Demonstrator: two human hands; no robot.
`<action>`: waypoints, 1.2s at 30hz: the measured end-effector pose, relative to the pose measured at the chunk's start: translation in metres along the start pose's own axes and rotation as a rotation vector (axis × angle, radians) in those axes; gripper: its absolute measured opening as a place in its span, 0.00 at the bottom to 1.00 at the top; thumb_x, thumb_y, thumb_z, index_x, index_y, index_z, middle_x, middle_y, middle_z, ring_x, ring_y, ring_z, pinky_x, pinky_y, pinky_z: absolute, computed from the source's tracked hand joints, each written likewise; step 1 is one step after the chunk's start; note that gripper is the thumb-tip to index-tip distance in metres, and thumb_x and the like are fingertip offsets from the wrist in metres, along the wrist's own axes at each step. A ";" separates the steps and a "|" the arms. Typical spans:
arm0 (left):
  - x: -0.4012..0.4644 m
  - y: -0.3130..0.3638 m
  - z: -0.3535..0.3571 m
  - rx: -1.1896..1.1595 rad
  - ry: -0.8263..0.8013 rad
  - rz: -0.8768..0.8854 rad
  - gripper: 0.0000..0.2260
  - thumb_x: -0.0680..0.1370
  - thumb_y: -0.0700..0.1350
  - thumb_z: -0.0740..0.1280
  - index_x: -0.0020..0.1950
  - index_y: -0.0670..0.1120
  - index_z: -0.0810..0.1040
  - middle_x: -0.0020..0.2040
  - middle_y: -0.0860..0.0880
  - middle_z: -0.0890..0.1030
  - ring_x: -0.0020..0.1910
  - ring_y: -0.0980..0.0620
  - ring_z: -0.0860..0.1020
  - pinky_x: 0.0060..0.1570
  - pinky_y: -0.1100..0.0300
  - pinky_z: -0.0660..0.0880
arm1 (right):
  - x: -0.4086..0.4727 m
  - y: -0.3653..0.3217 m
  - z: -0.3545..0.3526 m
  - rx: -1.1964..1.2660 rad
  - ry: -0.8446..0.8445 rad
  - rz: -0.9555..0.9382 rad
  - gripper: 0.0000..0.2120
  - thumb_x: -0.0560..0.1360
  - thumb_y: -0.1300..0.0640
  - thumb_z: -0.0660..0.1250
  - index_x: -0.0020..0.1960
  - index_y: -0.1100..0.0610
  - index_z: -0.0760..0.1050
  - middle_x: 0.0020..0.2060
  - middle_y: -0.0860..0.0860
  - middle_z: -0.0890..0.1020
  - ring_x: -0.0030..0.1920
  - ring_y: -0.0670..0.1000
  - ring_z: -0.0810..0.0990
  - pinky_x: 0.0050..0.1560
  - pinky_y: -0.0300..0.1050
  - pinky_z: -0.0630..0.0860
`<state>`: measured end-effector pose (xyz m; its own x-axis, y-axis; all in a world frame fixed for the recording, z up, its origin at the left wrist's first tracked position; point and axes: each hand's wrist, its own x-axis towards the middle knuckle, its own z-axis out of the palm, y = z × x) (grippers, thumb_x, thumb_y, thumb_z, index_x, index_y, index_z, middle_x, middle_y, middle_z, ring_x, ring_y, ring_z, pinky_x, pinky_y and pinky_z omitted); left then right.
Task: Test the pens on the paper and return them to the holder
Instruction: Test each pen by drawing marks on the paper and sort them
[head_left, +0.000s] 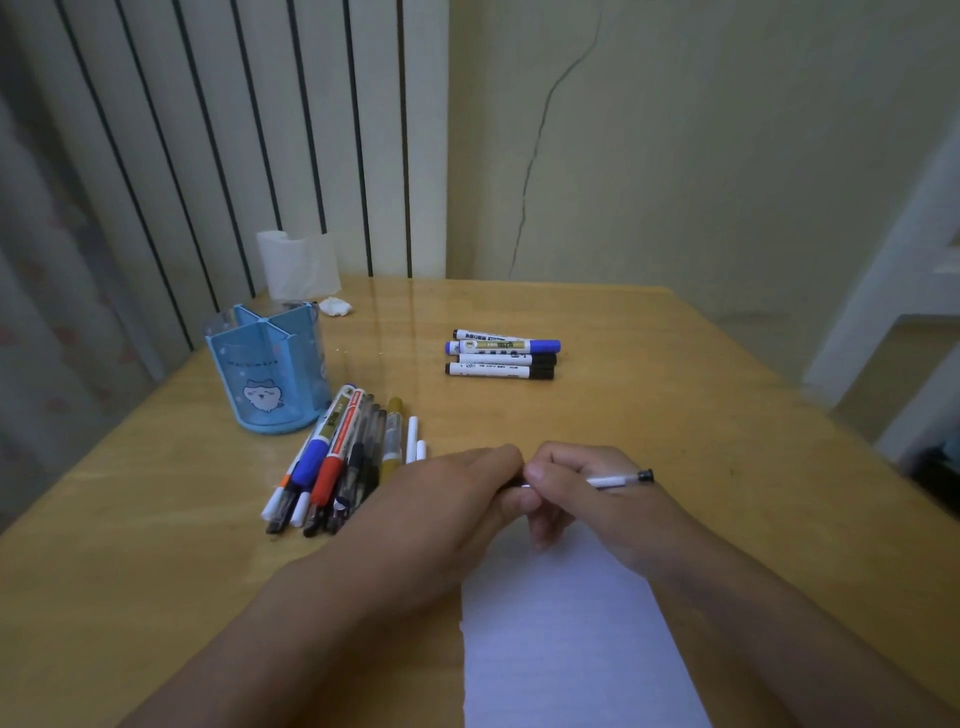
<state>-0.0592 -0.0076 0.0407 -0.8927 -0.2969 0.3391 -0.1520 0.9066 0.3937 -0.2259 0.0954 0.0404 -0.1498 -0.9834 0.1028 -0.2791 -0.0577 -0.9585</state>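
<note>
Wooden table (675, 395): both hands, left hand (467, 488) and right hand (587, 488), pinch pen (618, 480) over paper (571, 649); loose pens (337, 462) left, holder (267, 369) beyond.

Holder (270, 374) left of pens (337, 457), paper (571, 639) nearest.

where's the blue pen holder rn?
In the head view the blue plastic pen holder stands upright at the wooden table's far left, just behind the loose pile of pens.
</note>
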 end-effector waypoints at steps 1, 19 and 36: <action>0.000 -0.003 0.000 0.010 0.008 0.007 0.18 0.80 0.64 0.48 0.48 0.54 0.69 0.42 0.56 0.78 0.41 0.56 0.75 0.40 0.52 0.74 | 0.000 0.000 0.000 -0.001 -0.022 -0.004 0.14 0.79 0.49 0.62 0.37 0.52 0.78 0.32 0.52 0.82 0.36 0.51 0.82 0.41 0.43 0.79; 0.005 0.008 -0.012 -0.231 -0.091 0.002 0.15 0.82 0.62 0.57 0.50 0.56 0.79 0.44 0.53 0.83 0.42 0.50 0.81 0.43 0.49 0.76 | -0.009 -0.009 -0.012 -0.075 -0.154 -0.083 0.21 0.78 0.44 0.58 0.41 0.63 0.74 0.36 0.53 0.82 0.41 0.54 0.83 0.51 0.49 0.77; -0.003 -0.030 -0.031 0.201 -0.332 -0.278 0.38 0.62 0.76 0.67 0.69 0.68 0.62 0.56 0.62 0.62 0.58 0.60 0.60 0.58 0.61 0.64 | 0.001 -0.002 -0.034 0.171 0.154 0.145 0.15 0.72 0.52 0.57 0.44 0.61 0.78 0.32 0.60 0.81 0.31 0.57 0.81 0.34 0.43 0.77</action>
<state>-0.0384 -0.0430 0.0540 -0.8891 -0.4538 -0.0597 -0.4537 0.8563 0.2469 -0.2579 0.1003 0.0520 -0.3229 -0.9463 -0.0117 -0.0818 0.0403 -0.9958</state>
